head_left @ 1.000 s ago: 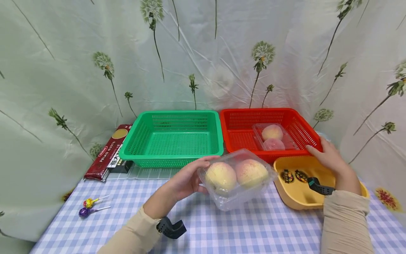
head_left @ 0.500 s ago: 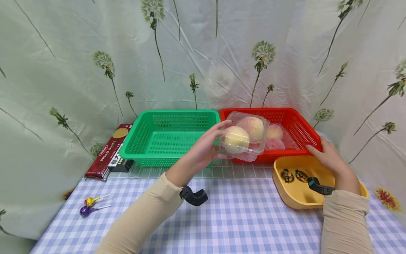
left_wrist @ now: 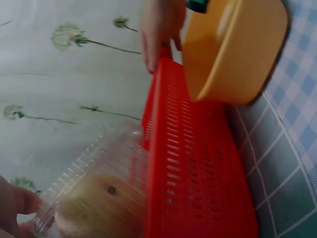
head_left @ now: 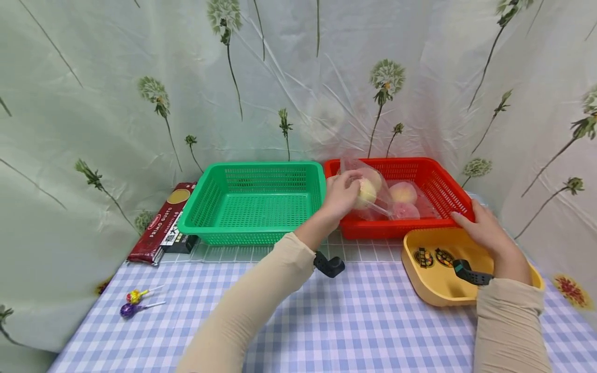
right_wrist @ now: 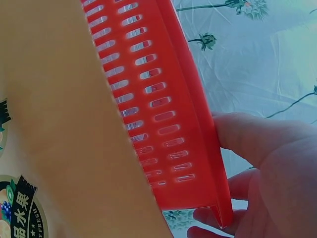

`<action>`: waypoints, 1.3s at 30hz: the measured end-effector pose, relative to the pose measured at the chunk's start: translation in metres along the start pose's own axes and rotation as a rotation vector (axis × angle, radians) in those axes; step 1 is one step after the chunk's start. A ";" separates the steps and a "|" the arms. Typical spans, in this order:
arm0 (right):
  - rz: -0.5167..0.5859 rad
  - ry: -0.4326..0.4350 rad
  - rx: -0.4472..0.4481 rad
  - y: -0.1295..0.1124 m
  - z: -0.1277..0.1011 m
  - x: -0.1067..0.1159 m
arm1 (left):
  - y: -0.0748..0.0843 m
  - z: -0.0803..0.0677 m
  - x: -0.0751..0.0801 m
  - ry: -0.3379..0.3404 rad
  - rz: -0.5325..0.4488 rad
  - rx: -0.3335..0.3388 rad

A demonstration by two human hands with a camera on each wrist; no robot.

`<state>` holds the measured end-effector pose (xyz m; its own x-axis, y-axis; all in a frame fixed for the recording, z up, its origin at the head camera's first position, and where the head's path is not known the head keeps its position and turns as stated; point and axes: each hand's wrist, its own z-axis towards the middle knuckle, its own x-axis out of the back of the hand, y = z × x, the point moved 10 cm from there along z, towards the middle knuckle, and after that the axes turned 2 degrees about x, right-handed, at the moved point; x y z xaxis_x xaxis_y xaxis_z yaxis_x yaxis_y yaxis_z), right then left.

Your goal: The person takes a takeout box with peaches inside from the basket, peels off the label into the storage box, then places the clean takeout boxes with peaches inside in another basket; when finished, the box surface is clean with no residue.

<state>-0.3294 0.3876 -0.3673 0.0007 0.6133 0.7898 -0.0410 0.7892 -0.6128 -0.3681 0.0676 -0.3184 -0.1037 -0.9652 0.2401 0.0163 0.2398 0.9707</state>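
My left hand (head_left: 346, 190) grips a clear plastic clamshell (head_left: 370, 187) with two peaches in it, tilted and held low inside the left part of the red basket (head_left: 396, 228). In the left wrist view the same clamshell (left_wrist: 94, 208) sits just behind the red basket's wall (left_wrist: 193, 178). A second clamshell of peaches (head_left: 404, 201) lies in the basket to the right of it. My right hand (head_left: 471, 221) holds the basket's near right corner, fingers (right_wrist: 257, 144) curled round the red rim (right_wrist: 148, 89).
A green basket (head_left: 254, 228) stands left of the red one, nothing in it. A yellow tray (head_left: 438, 290) lies under my right wrist. A dark red pasta pack (head_left: 158, 223) lies at the far left, two lollipops (head_left: 132, 303) near the left front. A checked cloth covers the table.
My left hand has carried the peach clamshell up from above the table, away and to the right, and lowered it into the red basket. The right hand has stayed on the basket's corner.
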 end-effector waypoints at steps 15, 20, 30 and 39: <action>-0.023 0.035 0.022 -0.003 0.001 0.002 | -0.022 0.022 -0.037 -0.120 0.188 0.098; -0.031 0.038 0.018 -0.003 0.002 0.002 | -0.029 0.027 -0.047 -0.260 0.269 0.176; -0.046 0.062 -0.018 -0.005 0.000 0.000 | -0.028 0.018 -0.039 -0.184 0.202 0.112; -0.156 0.151 -0.002 -0.036 -0.007 0.008 | -0.014 -0.021 -0.023 -0.076 0.209 -0.209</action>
<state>-0.3213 0.3646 -0.3391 0.1571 0.4810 0.8625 -0.0267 0.8751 -0.4831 -0.3452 0.0841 -0.3375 -0.1509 -0.8846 0.4413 0.2483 0.3982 0.8831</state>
